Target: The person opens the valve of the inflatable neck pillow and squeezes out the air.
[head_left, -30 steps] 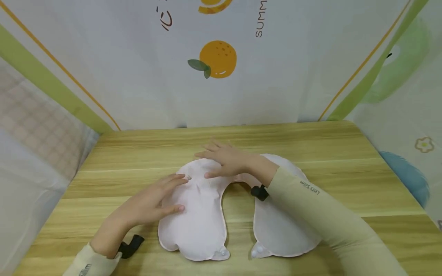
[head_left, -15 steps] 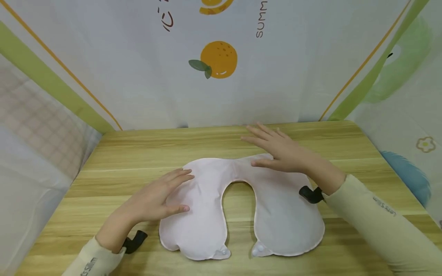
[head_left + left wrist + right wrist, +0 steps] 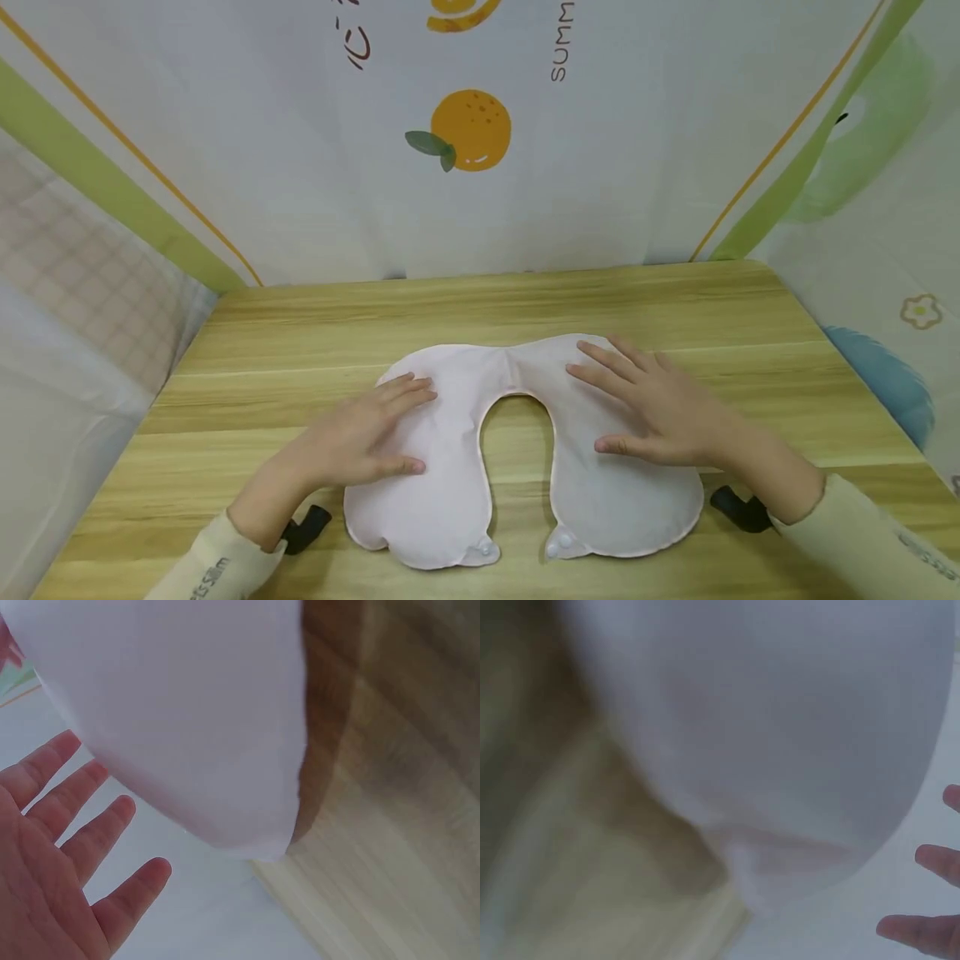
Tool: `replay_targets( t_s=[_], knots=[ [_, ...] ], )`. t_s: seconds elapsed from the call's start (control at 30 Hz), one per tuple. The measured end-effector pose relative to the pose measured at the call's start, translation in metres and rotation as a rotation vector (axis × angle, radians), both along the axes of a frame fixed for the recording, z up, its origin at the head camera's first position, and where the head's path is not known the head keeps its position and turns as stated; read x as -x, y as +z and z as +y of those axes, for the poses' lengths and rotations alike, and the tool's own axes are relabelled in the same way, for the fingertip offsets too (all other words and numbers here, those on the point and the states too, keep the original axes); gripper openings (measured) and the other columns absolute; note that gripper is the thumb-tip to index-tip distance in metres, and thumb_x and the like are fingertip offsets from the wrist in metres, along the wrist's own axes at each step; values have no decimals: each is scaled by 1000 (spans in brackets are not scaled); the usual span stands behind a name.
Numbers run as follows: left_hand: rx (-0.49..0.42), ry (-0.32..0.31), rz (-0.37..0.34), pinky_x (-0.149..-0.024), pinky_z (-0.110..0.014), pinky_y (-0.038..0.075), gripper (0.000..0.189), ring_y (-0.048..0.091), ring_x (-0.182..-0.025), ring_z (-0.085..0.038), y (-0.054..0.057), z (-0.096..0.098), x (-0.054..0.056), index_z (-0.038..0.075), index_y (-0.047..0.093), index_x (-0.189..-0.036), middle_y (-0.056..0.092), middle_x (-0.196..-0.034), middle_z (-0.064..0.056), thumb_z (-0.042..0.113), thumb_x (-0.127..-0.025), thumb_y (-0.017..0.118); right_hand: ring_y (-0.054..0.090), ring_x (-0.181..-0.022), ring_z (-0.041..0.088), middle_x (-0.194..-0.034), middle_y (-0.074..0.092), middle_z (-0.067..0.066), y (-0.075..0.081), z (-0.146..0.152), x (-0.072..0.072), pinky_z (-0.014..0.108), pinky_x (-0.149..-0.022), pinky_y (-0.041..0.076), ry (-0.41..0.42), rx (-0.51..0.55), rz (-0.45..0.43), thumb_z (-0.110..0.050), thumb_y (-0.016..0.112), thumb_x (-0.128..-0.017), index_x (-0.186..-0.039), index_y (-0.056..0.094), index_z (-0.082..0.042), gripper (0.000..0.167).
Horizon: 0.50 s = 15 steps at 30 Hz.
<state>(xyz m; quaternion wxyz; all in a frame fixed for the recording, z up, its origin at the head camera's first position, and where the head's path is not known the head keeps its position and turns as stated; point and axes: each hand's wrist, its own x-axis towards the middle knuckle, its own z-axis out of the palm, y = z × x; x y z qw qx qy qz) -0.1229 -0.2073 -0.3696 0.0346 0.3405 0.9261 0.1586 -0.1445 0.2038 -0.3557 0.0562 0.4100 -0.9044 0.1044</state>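
A pale pink U-shaped neck pillow [image 3: 450,500] lies on the wooden table, its curved middle toward the back. Each end carries a small tab with snap buttons, the left tab [image 3: 482,550] and the right tab [image 3: 566,544]. Over the pillow's left lobe is my left hand [image 3: 360,433], fingers spread. My right hand [image 3: 667,408] is over the right lobe, fingers likewise spread. In the left wrist view, straight fingers [image 3: 112,832] show beside the pillow's underside [image 3: 187,712]. The right wrist view has only fingertips [image 3: 937,862] near the pillow [image 3: 780,735]. Neither hand grips anything; whether they touch the pillow I cannot tell.
The wood-grain table [image 3: 465,308] extends around the pillow. A white cloth with a printed orange [image 3: 471,131] hangs behind it, and patterned cloths hang at both sides. Black curved pieces [image 3: 306,529] sit at both wrists.
My right hand has moved from the pillow's upper left across to the right, then down over the right lobe. The left hand has shifted slightly right. The pillow has stayed in place.
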Motion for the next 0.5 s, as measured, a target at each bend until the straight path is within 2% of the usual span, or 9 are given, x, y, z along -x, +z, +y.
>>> replay_targets(
  t_s=[0.13,0.33,0.5],
  knots=[
    [9,-11,-18,-114,-56,37,78,37,-146,-35,-2,1,-2,12,48,-146,42,-157,-10,52,-84,73,28,-146,50,-156,41,6,-10,5,-13,75,-96,39,-2,22,-28,-60,69,-84,-151,39,-34,78],
    [12,-30,-20,-115,-54,37,77,39,-145,-34,-5,2,-1,12,49,-145,43,-156,-9,48,-83,76,31,-142,55,-151,46,5,-21,3,-22,81,-81,41,-16,32,-24,-66,69,-80,-145,46,-40,74],
    [4,-41,-44,-114,-55,37,76,38,-145,-35,-8,3,-1,12,49,-145,42,-157,-9,47,-83,76,31,-141,55,-151,44,8,-28,2,-23,78,-91,40,-7,40,-95,-71,67,-79,-144,47,-38,75]
  ],
)
